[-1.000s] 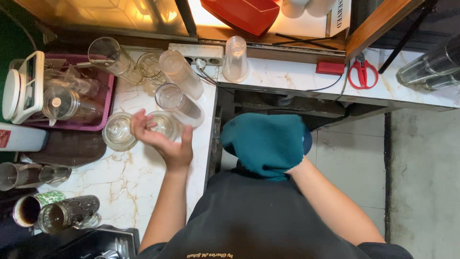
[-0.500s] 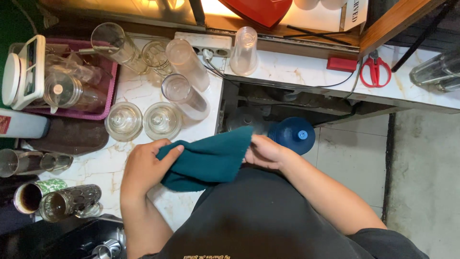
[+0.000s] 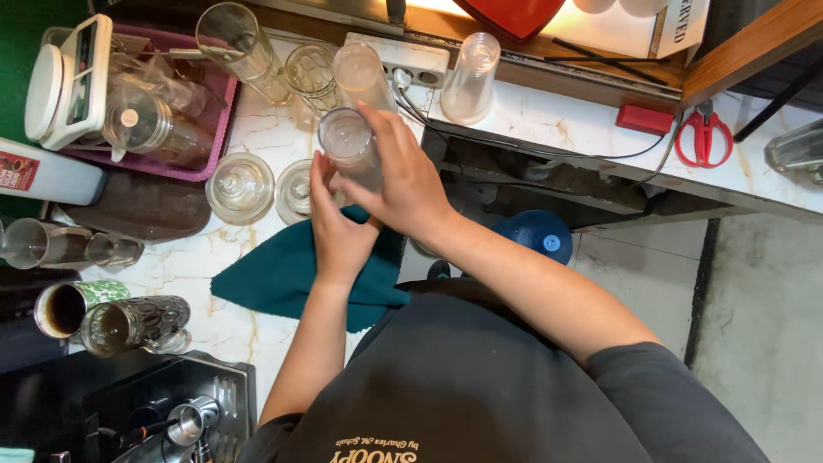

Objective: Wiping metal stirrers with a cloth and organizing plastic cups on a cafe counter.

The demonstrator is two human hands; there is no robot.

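Observation:
My right hand (image 3: 405,182) wraps over a tall clear glass (image 3: 346,144) that stands upside down on the marble counter (image 3: 214,321). My left hand (image 3: 337,230) holds the same glass from below, its fingers against the side. A teal cloth (image 3: 287,276) lies flat on the counter under my left wrist, held by neither hand. Two short clear glasses (image 3: 241,185) (image 3: 294,190) stand upturned just left of the tall glass.
More tall glasses (image 3: 238,49) and a plastic cup (image 3: 471,77) stand at the back by a white power strip (image 3: 410,57). A pink tray (image 3: 214,129) with a scale is at far left. Red scissors (image 3: 703,139), a blue bottle (image 3: 537,236), mugs (image 3: 130,324).
My left hand left the short glass and joined the right on the teal cloth. The cloth now lies on the counter and both hands hold the tall glass.

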